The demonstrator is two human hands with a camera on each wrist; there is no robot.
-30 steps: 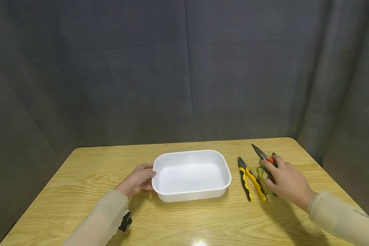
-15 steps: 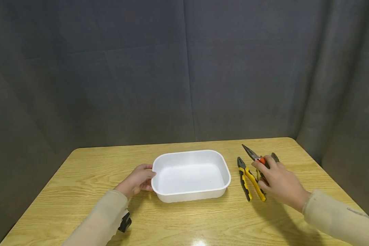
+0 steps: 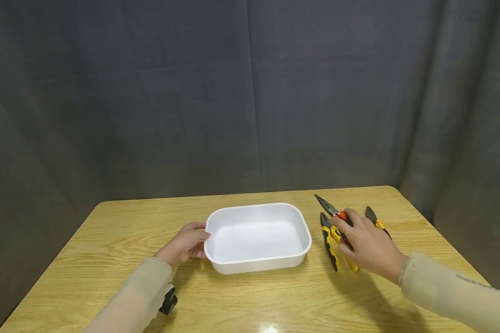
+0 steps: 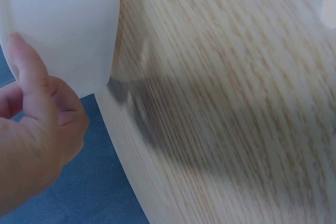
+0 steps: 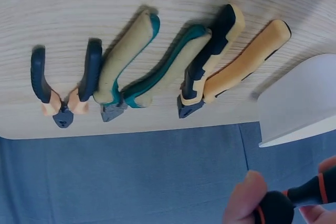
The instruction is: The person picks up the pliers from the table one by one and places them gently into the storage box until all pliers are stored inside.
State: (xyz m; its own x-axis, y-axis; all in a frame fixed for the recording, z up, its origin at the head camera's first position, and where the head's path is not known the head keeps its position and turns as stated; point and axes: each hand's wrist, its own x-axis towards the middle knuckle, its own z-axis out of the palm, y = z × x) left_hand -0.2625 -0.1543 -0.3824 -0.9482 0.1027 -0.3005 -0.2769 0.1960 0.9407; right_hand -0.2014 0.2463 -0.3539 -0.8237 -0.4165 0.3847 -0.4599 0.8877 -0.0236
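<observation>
My left hand (image 3: 185,244) grips the left end of a white plastic tub (image 3: 256,267), which stands on the wooden table with nothing inside it. In the left wrist view the thumb lies on the rim and the fingers curl behind the tub wall (image 4: 68,30). Raised over the tools on the right, my right hand (image 3: 368,240) holds long-nose pliers (image 3: 328,205) by their black and red handles, the tip pointing away and to the left. Those handles (image 5: 310,192) show between thumb and fingers in the right wrist view.
Yellow-and-black combination pliers (image 3: 330,249) lie right of the tub, partly under the right hand. Green-and-tan-handled pliers (image 5: 123,59) and small black-and-orange pliers (image 3: 371,216) lie beyond them. A dark curtain (image 3: 183,101) hangs behind the table's far edge.
My right hand has moved left with the long-nose pliers, from over the green-handled pliers to over the yellow ones. The small black-and-orange pliers have come into fuller view. My left hand stays on the tub.
</observation>
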